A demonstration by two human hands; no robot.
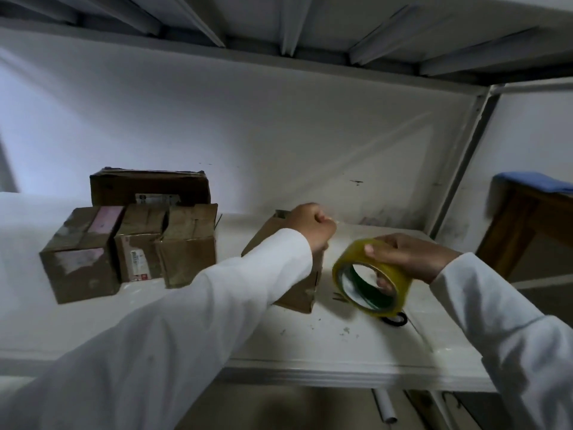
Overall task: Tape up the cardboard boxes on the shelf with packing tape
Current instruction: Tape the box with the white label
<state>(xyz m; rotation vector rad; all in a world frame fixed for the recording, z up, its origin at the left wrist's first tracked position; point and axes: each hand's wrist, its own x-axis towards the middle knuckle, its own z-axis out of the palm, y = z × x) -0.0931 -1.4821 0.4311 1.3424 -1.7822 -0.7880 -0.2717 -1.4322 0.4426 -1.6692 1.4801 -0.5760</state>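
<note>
White shelf (341, 346) bears cardboard boxes (130, 243) (five).

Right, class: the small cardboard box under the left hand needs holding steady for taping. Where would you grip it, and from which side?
Grip the box across its top from above, probably, as the left hand does. It stands tilted on the shelf, and the tape roll in the right hand fills its right side.

On the shelf (356, 346): four cardboard boxes (130, 240) clustered to your left, a single box (297, 287) at centre, tape roll (372, 277) just right of it.
</note>
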